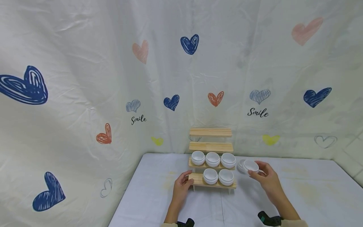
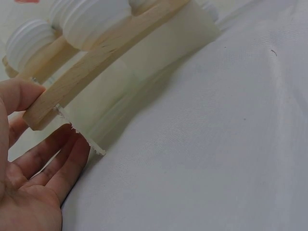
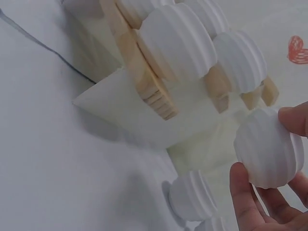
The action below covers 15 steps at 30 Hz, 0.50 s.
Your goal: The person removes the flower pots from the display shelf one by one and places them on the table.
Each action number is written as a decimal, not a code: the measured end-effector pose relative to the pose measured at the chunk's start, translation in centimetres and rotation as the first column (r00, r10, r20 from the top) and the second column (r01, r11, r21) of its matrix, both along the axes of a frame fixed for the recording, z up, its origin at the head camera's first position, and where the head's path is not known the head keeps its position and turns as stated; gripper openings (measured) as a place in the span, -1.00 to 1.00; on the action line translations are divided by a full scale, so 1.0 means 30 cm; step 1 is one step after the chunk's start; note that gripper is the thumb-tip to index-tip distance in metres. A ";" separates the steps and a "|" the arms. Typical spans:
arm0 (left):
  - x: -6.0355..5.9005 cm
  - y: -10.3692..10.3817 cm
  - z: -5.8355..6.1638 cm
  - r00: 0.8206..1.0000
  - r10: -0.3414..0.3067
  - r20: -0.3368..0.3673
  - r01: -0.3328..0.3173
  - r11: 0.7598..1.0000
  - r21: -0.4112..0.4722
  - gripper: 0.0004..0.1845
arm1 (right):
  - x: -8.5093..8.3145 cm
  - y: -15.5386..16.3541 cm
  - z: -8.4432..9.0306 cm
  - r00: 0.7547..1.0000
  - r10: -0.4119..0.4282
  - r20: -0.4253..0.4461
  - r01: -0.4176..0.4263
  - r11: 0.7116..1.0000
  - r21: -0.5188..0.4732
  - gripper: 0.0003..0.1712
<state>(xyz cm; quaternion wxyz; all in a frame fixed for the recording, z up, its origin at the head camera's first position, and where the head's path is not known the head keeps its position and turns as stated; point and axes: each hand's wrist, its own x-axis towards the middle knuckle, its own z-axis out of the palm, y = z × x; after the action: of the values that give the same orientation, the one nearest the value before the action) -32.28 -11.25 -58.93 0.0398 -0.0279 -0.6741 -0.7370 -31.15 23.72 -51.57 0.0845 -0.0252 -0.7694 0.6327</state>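
The left hand (image 1: 181,186) rests its thumb and relaxed fingers (image 2: 21,94) against the left end of the wooden rack's (image 1: 211,183) lowest step, steadying it on the table (image 1: 306,195). Just right of the rack, the right hand (image 1: 266,178) pinches a small white ribbed jar (image 3: 269,147) by its sides, fingers curled round it. The jar looks light, rigid and smooth, so the grooved wall seems the surest hold; beyond the fingers, five like jars sit on the two lower steps.

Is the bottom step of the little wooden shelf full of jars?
Not full. The bottom step holds two white jars, with a bare spot at its left end, where the left hand touches it.
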 end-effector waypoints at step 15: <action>0.004 -0.002 0.005 1.000 0.003 0.001 -0.003 1.000 0.000 -0.56 | 0.001 -0.001 -0.076 1.000 0.027 0.016 -0.026 0.999 -0.043 -0.22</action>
<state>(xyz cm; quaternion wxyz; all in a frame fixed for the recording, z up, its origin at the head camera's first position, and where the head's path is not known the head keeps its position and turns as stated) -32.16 -11.32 -58.79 0.0405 -0.0266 -0.6743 -0.7369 -31.12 23.68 -53.86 0.0693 -0.0218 -0.7567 0.6498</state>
